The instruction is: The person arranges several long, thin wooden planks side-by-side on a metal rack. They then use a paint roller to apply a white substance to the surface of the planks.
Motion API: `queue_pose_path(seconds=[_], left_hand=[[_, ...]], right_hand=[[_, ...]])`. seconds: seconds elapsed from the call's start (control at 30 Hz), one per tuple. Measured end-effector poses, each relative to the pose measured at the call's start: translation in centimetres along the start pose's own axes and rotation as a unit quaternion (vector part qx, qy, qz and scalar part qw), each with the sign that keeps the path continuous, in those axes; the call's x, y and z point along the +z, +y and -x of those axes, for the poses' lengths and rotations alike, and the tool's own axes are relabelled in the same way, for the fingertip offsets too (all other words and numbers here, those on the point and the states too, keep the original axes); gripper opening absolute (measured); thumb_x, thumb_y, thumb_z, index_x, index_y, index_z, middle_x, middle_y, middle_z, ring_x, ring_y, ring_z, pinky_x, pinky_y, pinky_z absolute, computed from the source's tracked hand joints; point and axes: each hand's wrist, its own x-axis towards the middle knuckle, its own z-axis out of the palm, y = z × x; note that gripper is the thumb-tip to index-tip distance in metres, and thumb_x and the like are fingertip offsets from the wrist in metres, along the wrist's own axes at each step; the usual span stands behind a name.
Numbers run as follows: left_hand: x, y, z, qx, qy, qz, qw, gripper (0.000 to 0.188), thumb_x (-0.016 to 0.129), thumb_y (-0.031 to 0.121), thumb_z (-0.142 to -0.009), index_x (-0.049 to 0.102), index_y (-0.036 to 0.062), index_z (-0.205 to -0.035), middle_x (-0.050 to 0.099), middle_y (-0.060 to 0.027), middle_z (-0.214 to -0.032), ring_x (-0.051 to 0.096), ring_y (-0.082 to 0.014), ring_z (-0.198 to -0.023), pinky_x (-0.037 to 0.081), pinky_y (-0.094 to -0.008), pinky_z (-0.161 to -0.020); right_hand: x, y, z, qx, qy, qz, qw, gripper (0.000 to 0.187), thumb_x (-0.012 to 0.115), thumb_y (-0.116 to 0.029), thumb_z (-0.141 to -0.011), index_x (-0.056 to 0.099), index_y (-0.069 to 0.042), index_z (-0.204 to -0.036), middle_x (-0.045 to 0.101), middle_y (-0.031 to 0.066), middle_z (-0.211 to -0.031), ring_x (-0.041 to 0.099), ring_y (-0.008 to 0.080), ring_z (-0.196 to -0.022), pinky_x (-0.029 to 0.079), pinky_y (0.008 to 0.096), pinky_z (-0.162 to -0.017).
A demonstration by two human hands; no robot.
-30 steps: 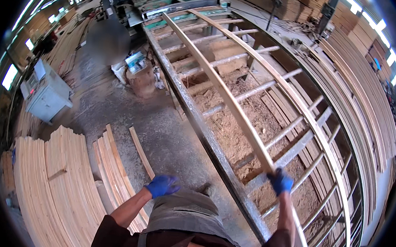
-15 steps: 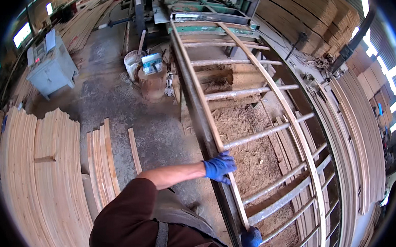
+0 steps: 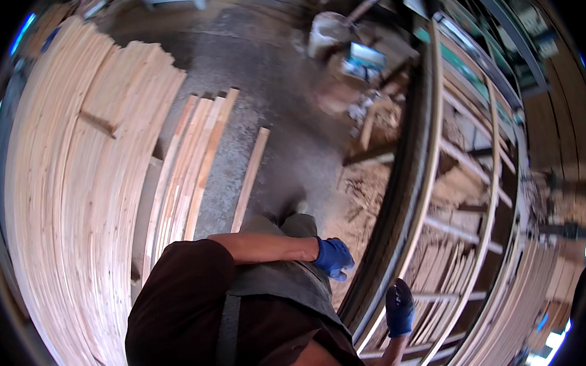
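My left hand [image 3: 334, 258], in a blue glove, hangs in front of my apron [image 3: 284, 282]. It is off the wood, its fingers loosely bent and nothing in them. On the other side of the near wooden strip [image 3: 428, 170], my gloved right hand [image 3: 400, 309] is raised with its fingers stretched up. It is close to the strip; whether it touches is unclear. The near strip lies along the dark metal rail [image 3: 397, 212] of a roller frame. A second long strip [image 3: 491, 187] lies farther right across the rollers [image 3: 459, 228].
At left stands a large stack of pale boards [image 3: 74, 185]. Several loose strips [image 3: 191, 171] and one single strip [image 3: 251, 177] lie beside it. A whitish bucket [image 3: 328, 36] and a blue-and-white container [image 3: 363, 61] stand beyond. More boards [image 3: 522, 294] lie at right.
The view has swung left and down. My left hand has let go of the near strip and drawn back to my body. My right hand has come off it and is raised.
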Motion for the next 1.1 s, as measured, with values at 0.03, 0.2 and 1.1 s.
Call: queue_pose_path(seconds=[0.03, 0.2, 1.1], left_hand=[[-2.6, -2.2, 1.7, -0.039, 0.033, -0.006, 0.999, 0.052, 0.061, 0.051, -0.083, 0.067, 0.0055, -0.109, 0.069, -0.0196, -0.104, 0.063, -0.0404, -0.098, 0.048, -0.0491, -0.086], [-14.2, -11.2, 15.6, -0.311, 0.276, -0.03, 0.909, 0.045, 0.056, 0.047, -0.089, 0.067, 0.0083, -0.109, 0.067, -0.02, -0.108, 0.063, -0.0382, -0.101, 0.047, -0.047, -0.09], [-37.6, -44.5, 60.1, -0.527, 0.684, -0.041, 0.503, 0.022, 0.055, 0.023, -0.092, 0.069, 0.0064, -0.095, 0.068, -0.0163, -0.099, 0.065, -0.0353, -0.092, 0.053, -0.0446, -0.08]], right_hand=[[1.1, -2.1, -4.2, -0.024, -0.044, 0.027, 0.998, 0.036, 0.066, -0.025, -0.092, 0.063, -0.005, -0.122, 0.07, 0.0173, -0.11, 0.07, 0.0259, -0.097, 0.056, 0.0338, -0.08], [7.0, -10.5, -21.7, -0.211, -0.147, 0.194, 0.947, 0.039, 0.063, -0.038, -0.091, 0.067, -0.009, -0.117, 0.072, 0.0159, -0.098, 0.071, 0.0309, -0.086, 0.056, 0.0389, -0.08], [56.4, -64.3, -89.8, 0.066, -0.463, 0.237, 0.851, 0.046, 0.06, -0.047, -0.093, 0.055, -0.012, -0.124, 0.069, 0.0199, -0.107, 0.069, 0.0365, -0.088, 0.055, 0.0519, -0.077]])
